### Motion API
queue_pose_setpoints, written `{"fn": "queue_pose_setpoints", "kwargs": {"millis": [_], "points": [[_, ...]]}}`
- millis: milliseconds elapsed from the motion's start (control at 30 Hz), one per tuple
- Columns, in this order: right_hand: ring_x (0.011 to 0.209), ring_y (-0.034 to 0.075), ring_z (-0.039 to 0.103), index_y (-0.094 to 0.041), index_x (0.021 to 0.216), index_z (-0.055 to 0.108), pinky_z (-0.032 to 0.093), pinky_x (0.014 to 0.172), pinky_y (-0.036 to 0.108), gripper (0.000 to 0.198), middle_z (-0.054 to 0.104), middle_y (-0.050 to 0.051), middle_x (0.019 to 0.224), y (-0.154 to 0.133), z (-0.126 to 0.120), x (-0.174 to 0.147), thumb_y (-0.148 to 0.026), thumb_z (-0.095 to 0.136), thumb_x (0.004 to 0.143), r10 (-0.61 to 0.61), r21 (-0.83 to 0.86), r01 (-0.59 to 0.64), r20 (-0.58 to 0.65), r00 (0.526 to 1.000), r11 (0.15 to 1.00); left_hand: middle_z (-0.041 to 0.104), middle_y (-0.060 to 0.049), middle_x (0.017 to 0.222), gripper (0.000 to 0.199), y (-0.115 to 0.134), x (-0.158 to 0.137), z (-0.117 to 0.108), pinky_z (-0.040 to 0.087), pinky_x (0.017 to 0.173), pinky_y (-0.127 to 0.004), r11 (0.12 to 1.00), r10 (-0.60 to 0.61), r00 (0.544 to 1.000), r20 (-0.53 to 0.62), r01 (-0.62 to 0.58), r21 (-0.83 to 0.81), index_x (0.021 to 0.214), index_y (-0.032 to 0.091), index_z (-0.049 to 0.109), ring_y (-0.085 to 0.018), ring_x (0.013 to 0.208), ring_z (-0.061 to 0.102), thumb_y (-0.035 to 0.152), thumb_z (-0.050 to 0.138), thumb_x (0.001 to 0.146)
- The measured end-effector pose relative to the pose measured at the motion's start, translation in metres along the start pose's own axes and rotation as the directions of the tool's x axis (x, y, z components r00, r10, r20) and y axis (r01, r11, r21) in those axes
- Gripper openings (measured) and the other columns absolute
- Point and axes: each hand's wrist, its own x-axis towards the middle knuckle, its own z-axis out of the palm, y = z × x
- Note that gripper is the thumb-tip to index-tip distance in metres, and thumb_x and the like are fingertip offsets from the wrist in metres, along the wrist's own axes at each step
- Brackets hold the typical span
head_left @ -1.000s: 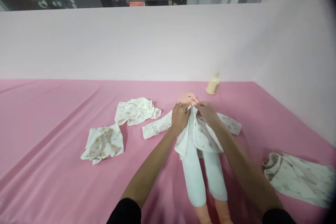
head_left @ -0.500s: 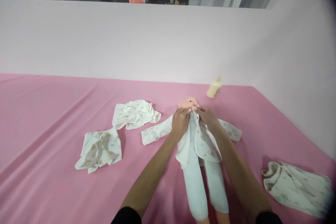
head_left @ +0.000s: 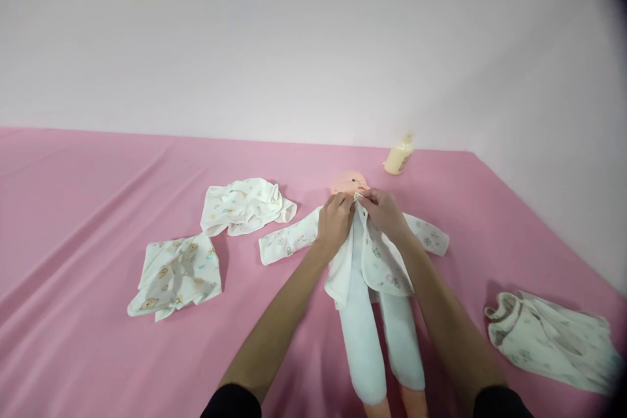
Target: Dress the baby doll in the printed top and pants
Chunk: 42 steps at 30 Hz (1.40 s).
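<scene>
A baby doll (head_left: 349,181) lies on its back with its head toward the wall, wearing pale leggings (head_left: 363,346) and a white printed jacket (head_left: 386,268). The jacket's front hangs apart below the neck, and both sleeves stretch out sideways. At the collar, my left hand (head_left: 336,222) is closed on the jacket's left edge. My right hand (head_left: 385,212) pinches the opposite collar edge, close beside the left. Fingers cover the fastening spot at the neck, so I cannot see whether the edges are joined.
Two crumpled printed baby garments lie to the left, an upper one (head_left: 240,206) and a lower one (head_left: 181,274). Another folded garment (head_left: 553,343) rests at the right. Near the white wall (head_left: 220,59) stands a yellowish pump bottle (head_left: 399,155). Pink cloth (head_left: 88,209) covers the surface.
The view has tipped slightly downward. Both hands stay at the collar; the right fingers have moved a little closer to the left ones, drawing the collar edges together.
</scene>
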Motion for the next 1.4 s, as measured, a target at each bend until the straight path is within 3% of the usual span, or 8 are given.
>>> {"fn": "queue_pose_setpoints", "kwargs": {"millis": [133, 300, 467, 533, 700, 867, 1033, 1400], "points": [[0.062, 0.014, 0.050, -0.018, 0.073, 0.057, 0.036, 0.063, 0.026, 0.021, 0.059, 0.000, 0.068, -0.005, 0.000, -0.003, -0.028, 0.051, 0.091, -0.146, -0.258, 0.148, 0.027, 0.989, 0.955, 0.062, -0.008, 0.096, 0.026, -0.001, 0.000, 0.001, 0.042, 0.071, -0.032, 0.999, 0.033, 0.999, 0.005, -0.033, 0.002, 0.091, 0.018, 0.062, -0.021, 0.090, 0.057, 0.019, 0.037, 0.100], [0.069, 0.017, 0.051, -0.018, 0.078, 0.058, 0.033, 0.065, 0.029, 0.025, 0.061, 0.006, 0.079, -0.010, 0.002, -0.010, -0.017, 0.040, 0.096, -0.321, -0.589, 0.326, 0.117, 0.940, 0.739, 0.063, -0.007, 0.099, 0.020, -0.002, -0.001, 0.001, 0.042, 0.070, -0.032, 0.999, 0.036, 0.999, 0.004, -0.036, 0.023, 0.094, 0.018, 0.063, -0.021, 0.090, 0.056, 0.015, 0.044, 0.097], [0.075, 0.020, 0.053, -0.018, 0.086, 0.059, 0.034, 0.066, 0.031, 0.025, 0.060, 0.008, 0.084, -0.015, 0.002, -0.018, -0.014, 0.036, 0.097, -0.347, -0.711, 0.400, 0.230, 0.909, 0.578, 0.063, -0.007, 0.097, 0.020, 0.000, -0.002, 0.001, 0.042, 0.070, -0.032, 1.000, 0.019, 1.000, 0.004, -0.019, 0.014, 0.087, 0.017, 0.062, -0.020, 0.089, 0.056, 0.011, 0.045, 0.095], [0.079, 0.020, 0.055, -0.018, 0.086, 0.059, 0.038, 0.071, 0.031, 0.026, 0.059, 0.008, 0.086, -0.018, 0.000, -0.019, -0.016, 0.037, 0.098, -0.343, -0.669, 0.409, 0.237, 0.909, 0.621, 0.063, -0.007, 0.096, 0.019, -0.001, -0.002, 0.002, 0.042, 0.070, -0.031, 1.000, 0.024, 1.000, -0.009, -0.024, -0.002, 0.086, 0.017, 0.062, -0.020, 0.090, 0.056, 0.013, 0.046, 0.096], [0.091, 0.020, 0.057, -0.019, 0.080, 0.062, 0.044, 0.081, 0.032, 0.027, 0.062, 0.008, 0.093, -0.009, -0.009, -0.007, -0.031, 0.045, 0.098, -0.297, -0.405, 0.351, 0.192, 0.935, 0.845, 0.063, -0.007, 0.091, 0.022, -0.005, -0.002, 0.006, 0.042, 0.072, -0.031, 0.998, 0.049, 0.996, -0.072, -0.053, -0.046, 0.086, 0.016, 0.062, -0.020, 0.089, 0.057, 0.016, 0.043, 0.098], [0.080, 0.019, 0.060, -0.018, 0.082, 0.068, 0.047, 0.076, 0.032, 0.025, 0.067, 0.004, 0.083, 0.006, -0.011, 0.004, -0.041, 0.060, 0.088, -0.090, -0.124, 0.101, 0.086, 0.992, 0.987, 0.062, -0.007, 0.087, 0.023, -0.007, -0.001, 0.009, 0.043, 0.073, -0.031, 0.995, 0.061, 0.994, -0.089, -0.067, -0.068, 0.085, 0.016, 0.063, -0.020, 0.087, 0.056, 0.017, 0.043, 0.098], [0.069, 0.016, 0.059, -0.016, 0.082, 0.069, 0.047, 0.067, 0.029, 0.024, 0.066, 0.002, 0.073, 0.009, -0.005, 0.004, -0.040, 0.070, 0.079, 0.052, 0.184, -0.062, 0.055, 0.997, 0.981, 0.062, -0.006, 0.087, 0.023, -0.007, 0.000, 0.009, 0.043, 0.076, -0.031, 0.992, 0.066, 0.995, -0.080, -0.074, -0.101, 0.085, 0.016, 0.065, -0.020, 0.086, 0.055, 0.018, 0.045, 0.097], [0.064, 0.012, 0.054, -0.016, 0.083, 0.071, 0.044, 0.062, 0.025, 0.028, 0.064, 0.000, 0.070, 0.003, -0.006, 0.003, -0.041, 0.076, 0.073, 0.132, 0.235, -0.154, 0.110, 0.985, 0.960, 0.070, -0.006, 0.092, 0.021, -0.001, 0.003, 0.003, 0.042, 0.087, -0.034, 0.961, -0.080, 0.995, -0.067, 0.059, -0.271, 0.088, 0.017, 0.070, -0.021, 0.089, 0.058, 0.016, 0.050, 0.091]]}}
